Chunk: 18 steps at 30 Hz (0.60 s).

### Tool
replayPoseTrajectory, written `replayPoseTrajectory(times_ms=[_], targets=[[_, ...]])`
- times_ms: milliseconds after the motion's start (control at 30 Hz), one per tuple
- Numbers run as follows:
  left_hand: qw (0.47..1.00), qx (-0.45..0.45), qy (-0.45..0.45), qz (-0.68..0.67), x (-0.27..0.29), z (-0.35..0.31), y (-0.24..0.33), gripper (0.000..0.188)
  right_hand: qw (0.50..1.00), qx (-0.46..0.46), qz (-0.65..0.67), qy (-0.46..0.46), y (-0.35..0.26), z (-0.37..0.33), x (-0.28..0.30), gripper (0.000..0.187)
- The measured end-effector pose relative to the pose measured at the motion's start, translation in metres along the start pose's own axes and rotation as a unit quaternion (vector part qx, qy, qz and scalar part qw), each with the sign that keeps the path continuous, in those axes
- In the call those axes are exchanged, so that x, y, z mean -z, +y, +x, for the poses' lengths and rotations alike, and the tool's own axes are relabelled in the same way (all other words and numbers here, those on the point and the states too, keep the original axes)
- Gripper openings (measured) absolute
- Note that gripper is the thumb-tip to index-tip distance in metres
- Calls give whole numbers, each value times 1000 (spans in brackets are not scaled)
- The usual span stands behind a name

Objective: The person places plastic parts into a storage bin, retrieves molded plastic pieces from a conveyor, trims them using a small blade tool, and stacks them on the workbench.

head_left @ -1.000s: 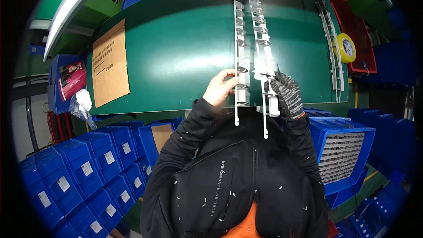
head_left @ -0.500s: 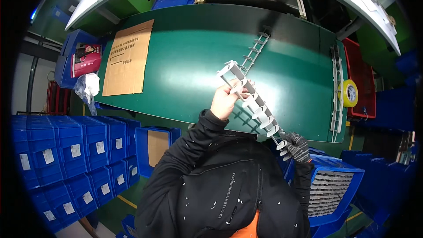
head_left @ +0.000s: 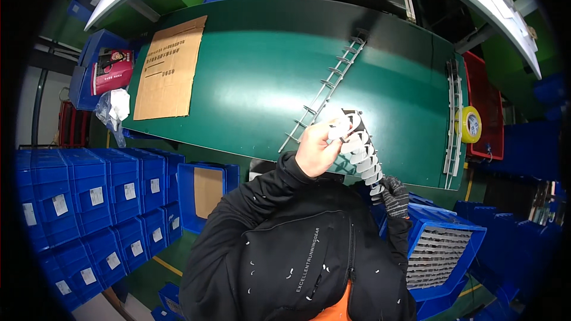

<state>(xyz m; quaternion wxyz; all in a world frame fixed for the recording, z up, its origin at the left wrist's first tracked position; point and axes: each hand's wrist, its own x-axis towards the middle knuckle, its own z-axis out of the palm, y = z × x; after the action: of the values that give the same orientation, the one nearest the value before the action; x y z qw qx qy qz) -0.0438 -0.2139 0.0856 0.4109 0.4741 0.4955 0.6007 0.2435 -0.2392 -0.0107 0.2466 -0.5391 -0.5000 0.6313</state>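
A long grey-white plastic rack strip [head_left: 364,153] with a row of curved tabs is held slantwise over the table's near edge. My bare left hand [head_left: 317,147] is closed on its far end, fingers pinching around the tabs there. At the near end, my right hand [head_left: 395,197], in a dark grey knitted glove, grips the strip close to my body; its fingertips are partly hidden. Past my left hand, a similar strip with ladder-like tabs [head_left: 333,80] lies slanted on the green table [head_left: 250,71].
More strips [head_left: 454,125] lie along the table's right edge, beside a yellow tape roll [head_left: 470,124] and a red bin [head_left: 485,107]. Flat cardboard [head_left: 169,71] covers the left end. Stacked blue crates [head_left: 95,196] stand at left; a blue crate of strips [head_left: 441,255] is at right.
The held strip has turned, its far end coming nearer and to the right, with its tabs facing up more. My left hand moved along with it, uncovering more of the strip on the table.
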Motion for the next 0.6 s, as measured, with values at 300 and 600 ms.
replayPoseTrajectory(times_ms=[300,600], targets=[[942,2,-4,335,39,54,-48,39,983,96,-114,111,-11,9,10,21],[829,192,-52,522,31,64,-124,48,911,139,-346,177,-23,92,-6,30]])
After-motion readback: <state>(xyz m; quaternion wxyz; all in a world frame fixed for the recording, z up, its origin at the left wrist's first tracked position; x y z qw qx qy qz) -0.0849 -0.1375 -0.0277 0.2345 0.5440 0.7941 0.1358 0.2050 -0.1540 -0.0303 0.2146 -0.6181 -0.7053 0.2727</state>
